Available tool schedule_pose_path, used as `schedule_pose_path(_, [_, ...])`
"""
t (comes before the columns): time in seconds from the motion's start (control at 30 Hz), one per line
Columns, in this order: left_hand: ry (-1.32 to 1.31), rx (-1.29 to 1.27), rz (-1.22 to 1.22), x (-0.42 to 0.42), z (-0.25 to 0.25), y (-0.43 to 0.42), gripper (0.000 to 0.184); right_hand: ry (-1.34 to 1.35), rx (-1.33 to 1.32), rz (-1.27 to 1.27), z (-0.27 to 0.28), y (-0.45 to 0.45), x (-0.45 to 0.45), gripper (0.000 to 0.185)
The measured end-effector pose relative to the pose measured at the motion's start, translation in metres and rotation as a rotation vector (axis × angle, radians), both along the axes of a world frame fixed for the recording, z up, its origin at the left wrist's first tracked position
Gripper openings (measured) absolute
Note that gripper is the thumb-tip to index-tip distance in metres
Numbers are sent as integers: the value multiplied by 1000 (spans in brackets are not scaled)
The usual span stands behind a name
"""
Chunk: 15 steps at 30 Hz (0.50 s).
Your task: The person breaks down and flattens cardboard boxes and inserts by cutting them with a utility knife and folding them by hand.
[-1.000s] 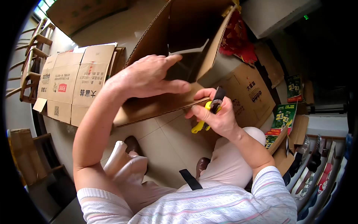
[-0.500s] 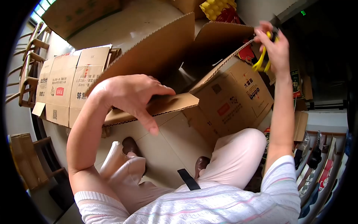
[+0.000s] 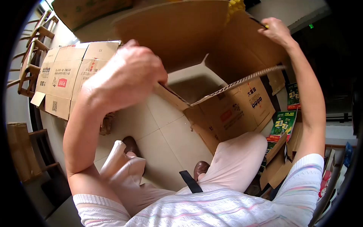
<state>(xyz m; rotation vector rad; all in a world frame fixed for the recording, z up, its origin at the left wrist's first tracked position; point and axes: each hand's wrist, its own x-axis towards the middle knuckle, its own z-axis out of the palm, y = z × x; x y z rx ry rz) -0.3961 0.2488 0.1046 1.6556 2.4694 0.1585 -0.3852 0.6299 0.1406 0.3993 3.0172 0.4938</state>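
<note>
A large open cardboard box (image 3: 230, 117) stands in front of my knees, its walls and flaps raised. My left hand (image 3: 126, 72) is closed at the near left edge of the box, with a cardboard flap at its fingertips; motion blurs it slightly. At the far right, my right hand (image 3: 278, 32) grips yellow-handled scissors (image 3: 267, 26), mostly hidden by the fingers. A thin dark part of them points up and left along the raised cardboard wall.
Flattened printed cartons (image 3: 62, 77) lie to the left, near wooden chairs (image 3: 32, 70). Green printed packages (image 3: 283, 123) and a torn carton (image 3: 278, 162) are beside my right knee. Yellow bumpy material (image 3: 235, 9) shows behind the box. My shoes rest on the tiled floor (image 3: 160, 125).
My left hand has risen and closed on the box edge. The right hand has moved up and outward with the scissors. The back walls of the box stand higher and wider apart.
</note>
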Motion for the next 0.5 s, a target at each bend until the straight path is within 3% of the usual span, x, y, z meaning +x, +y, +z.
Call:
schedule_pose_path(0.1, [376,305,34,-34,-7,-8,20,110,-340,-125,13,34,23,25])
schedule_pose_path(0.17, [546,368,125,-73,-24,-14,16,203,-760,-160,10,44,43,20])
schedule_pose_path(0.23, [618,288,379,-87,-31,-18,25,328,-1055,-210,-8,36,56,14])
schedule_pose_path(0.33, [613,288,359,-101,-22,-22,26,486,-1291,-250,-43,10,63,12])
schedule_pose_path(0.4, [-71,492,213,-79,-10,6,33,544,-1370,-313,-64,-1,66,11])
schedule_pose_path(0.43, [86,491,31,-67,-18,25,48,569,-1377,-361,-68,-11,66,11])
schedule_pose_path(0.5, [5,445,-33,-34,-29,63,62,608,-1361,-331,-83,-26,67,10])
